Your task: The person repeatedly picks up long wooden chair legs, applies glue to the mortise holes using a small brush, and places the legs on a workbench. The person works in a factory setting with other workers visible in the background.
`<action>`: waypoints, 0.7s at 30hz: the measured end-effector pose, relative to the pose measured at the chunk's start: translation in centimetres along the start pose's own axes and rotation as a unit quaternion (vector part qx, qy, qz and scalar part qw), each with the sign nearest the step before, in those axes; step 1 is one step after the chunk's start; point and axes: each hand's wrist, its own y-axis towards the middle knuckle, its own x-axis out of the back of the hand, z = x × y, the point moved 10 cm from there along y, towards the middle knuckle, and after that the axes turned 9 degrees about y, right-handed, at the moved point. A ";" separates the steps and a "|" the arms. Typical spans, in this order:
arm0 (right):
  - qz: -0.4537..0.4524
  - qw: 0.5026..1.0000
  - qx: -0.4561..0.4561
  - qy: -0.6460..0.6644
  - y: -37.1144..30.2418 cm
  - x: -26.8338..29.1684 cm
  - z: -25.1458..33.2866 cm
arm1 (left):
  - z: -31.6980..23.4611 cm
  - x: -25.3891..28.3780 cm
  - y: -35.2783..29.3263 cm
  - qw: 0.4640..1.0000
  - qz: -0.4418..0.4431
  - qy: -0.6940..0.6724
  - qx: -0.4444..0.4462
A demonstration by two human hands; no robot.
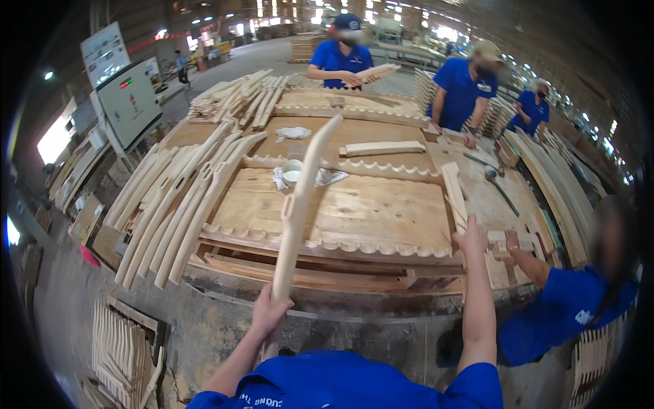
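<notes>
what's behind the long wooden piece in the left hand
Scalloped strips show on both sides of the wooden piece, with a white cup just left of it; the stretches directly behind are covered.

A head-worn fisheye camera looks forward and down across the worktable [354,213] from just beside it.

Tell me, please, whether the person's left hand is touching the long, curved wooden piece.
Touching: the head view plainly shows the left hand wrapped around the lower part of the long, curved wooden piece.
</notes>
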 end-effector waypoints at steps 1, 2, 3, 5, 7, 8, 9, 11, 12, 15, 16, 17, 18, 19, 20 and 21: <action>-0.027 0.999 0.031 0.007 -0.3 0.1 1.3 | 0.1 0.3 -0.9 0.997 -0.029 0.062 -0.028; -0.054 0.997 0.062 0.015 -0.8 0.4 2.4 | 1.1 0.9 -1.8 0.994 -0.057 0.094 -0.011; -0.085 0.993 0.086 0.017 -0.8 1.4 3.1 | 1.2 1.3 -2.6 0.990 -0.075 0.119 0.002; -0.101 0.987 0.110 0.067 0.7 2.1 3.0 | 2.1 2.0 -3.7 0.975 -0.115 0.186 0.048; -0.072 0.979 0.140 0.132 1.3 1.4 5.4 | 2.1 2.9 -4.3 0.965 -0.155 0.207 0.050; -0.044 0.972 0.156 0.168 1.8 1.4 7.1 | 2.1 3.4 -4.4 0.958 -0.177 0.218 0.051; -0.017 0.964 0.170 0.204 2.0 1.4 9.1 | 2.1 3.9 -4.5 0.954 -0.191 0.223 0.058; 0.020 0.919 0.237 0.316 1.5 1.4 13.8 | 3.3 4.8 -5.1 0.945 -0.251 0.208 0.037; 0.035 0.891 0.264 0.368 1.0 1.6 15.9 | 4.1 5.2 -5.1 0.939 -0.279 0.199 0.020; 0.039 0.834 0.345 0.429 -1.8 3.4 23.9 | 6.3 6.7 -5.7 0.920 -0.336 0.202 0.013; 0.039 0.827 0.367 0.424 -2.8 4.2 26.2 | 6.6 7.5 -5.8 0.916 -0.348 0.201 0.009; 0.066 0.823 0.358 0.436 -3.3 3.6 27.8 | 7.2 8.1 -5.8 0.915 -0.346 0.208 0.013; 0.090 0.820 0.348 0.445 -3.6 3.1 29.1 | 7.4 8.6 -5.5 0.915 -0.343 0.214 0.014; 0.114 0.817 0.337 0.454 -3.9 2.7 30.4 | 7.7 9.1 -5.2 0.915 -0.338 0.220 0.015; 0.116 0.841 0.350 0.396 -4.3 2.3 32.1 | 8.1 9.5 -5.0 0.917 -0.332 0.221 0.020; 0.115 0.863 0.360 0.334 -4.6 2.4 34.0 | 8.2 9.9 -4.7 0.919 -0.325 0.221 0.024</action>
